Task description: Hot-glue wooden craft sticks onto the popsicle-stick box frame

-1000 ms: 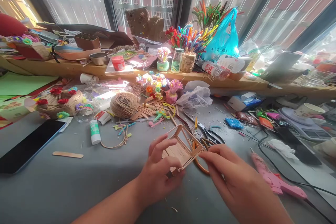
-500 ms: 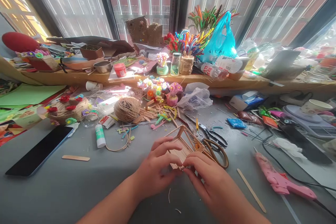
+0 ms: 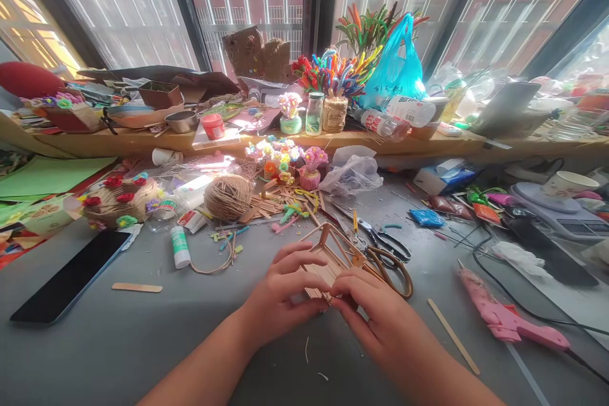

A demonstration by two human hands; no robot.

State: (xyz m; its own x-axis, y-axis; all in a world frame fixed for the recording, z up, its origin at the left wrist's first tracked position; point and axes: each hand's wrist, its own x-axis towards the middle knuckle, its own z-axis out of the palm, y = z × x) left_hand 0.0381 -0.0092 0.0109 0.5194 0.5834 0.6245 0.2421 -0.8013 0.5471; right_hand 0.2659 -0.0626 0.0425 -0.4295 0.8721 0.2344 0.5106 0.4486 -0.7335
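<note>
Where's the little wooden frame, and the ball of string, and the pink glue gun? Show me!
Little wooden frame [image 3: 327,271]: head view, on its slatted panel.
Ball of string [image 3: 229,198]: head view, on the middle of its wound side.
Pink glue gun [image 3: 497,319]: head view, on its body.

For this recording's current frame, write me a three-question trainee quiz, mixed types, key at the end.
1. What do the left hand and right hand both touch? A) a brown twine ball B) a small open frame of pale wooden sticks C) a white-and-green glue stick
2. True or false: the pink plastic glue gun lies to the right of both hands.
3. Fill in: one flat pale wooden stick lies between the black rectangular phone and the ____ hand.
Key: 1. B; 2. True; 3. left
</note>
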